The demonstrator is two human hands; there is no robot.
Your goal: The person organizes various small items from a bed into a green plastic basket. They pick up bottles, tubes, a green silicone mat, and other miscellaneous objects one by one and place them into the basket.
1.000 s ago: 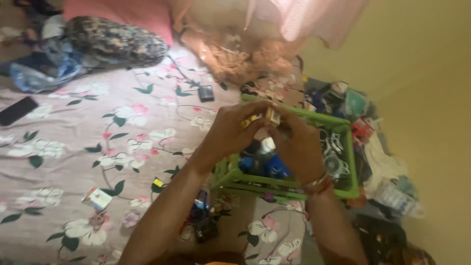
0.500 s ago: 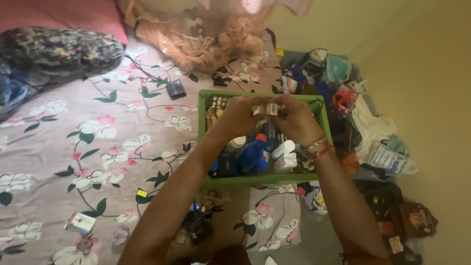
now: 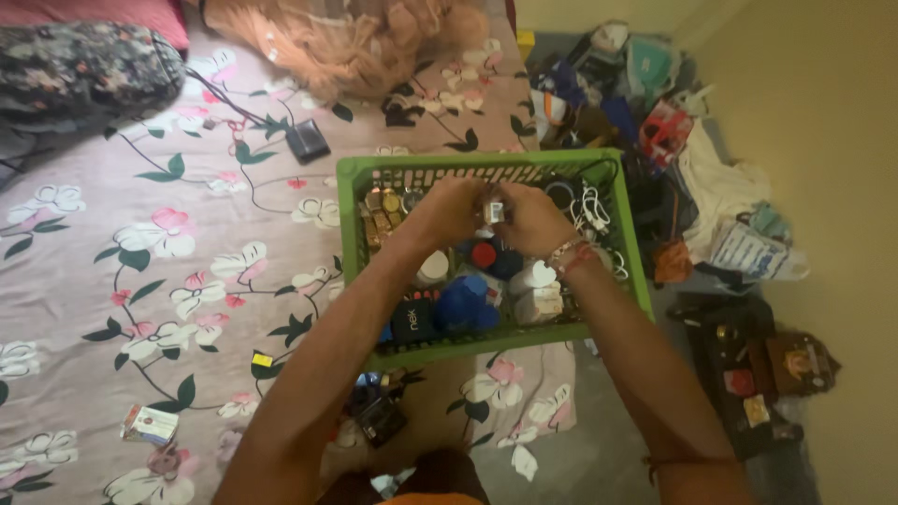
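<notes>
Spread across the left and middle of the frame lies a mauve bedsheet printed with white and pink flowers [image 3: 140, 281]. At lower left on it rests a small printed cardboard box [image 3: 150, 425], and at upper centre a flat black wallet [image 3: 307, 140]. Right of centre stands a green slotted plastic basket [image 3: 348, 215], crowded with a blue plastic bottle [image 3: 466, 304], white round jars [image 3: 535, 277] and coiled white cables [image 3: 591, 208]. Above the basket's middle the left hand [image 3: 451, 211] and the right hand [image 3: 531, 221] meet, fingertips closed together on a small silvery boxy object [image 3: 494, 212], which sits pinched between both hands, just over the basket's contents. Along the right edge, beside a yellow wall, lies a heap of bags and clothes [image 3: 673, 140].
</notes>
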